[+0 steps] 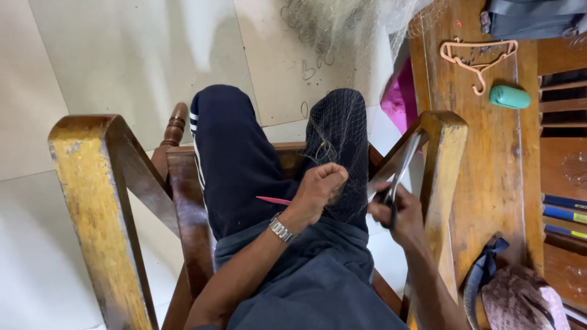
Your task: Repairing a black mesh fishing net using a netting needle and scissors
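I sit in a wooden armchair (98, 183) with dark trousers and a fine fishing net (342, 131) draped over my right knee, running up to the top of the view. My left hand (319, 188), wearing a metal wristwatch, pinches the net on my thigh; a thin red netting needle (273, 200) sticks out to its left. My right hand (397, 211) grips a pair of long scissors (400, 168), blades pointing up toward the right armrest (449, 159).
A wooden table (489, 159) stands at right with an orange clothes hanger (478, 55), a green oval case (509, 97) and a dark bag (532, 15). A cap and patterned cloth (520, 296) lie at its near end. Pale floor tiles lie at left.
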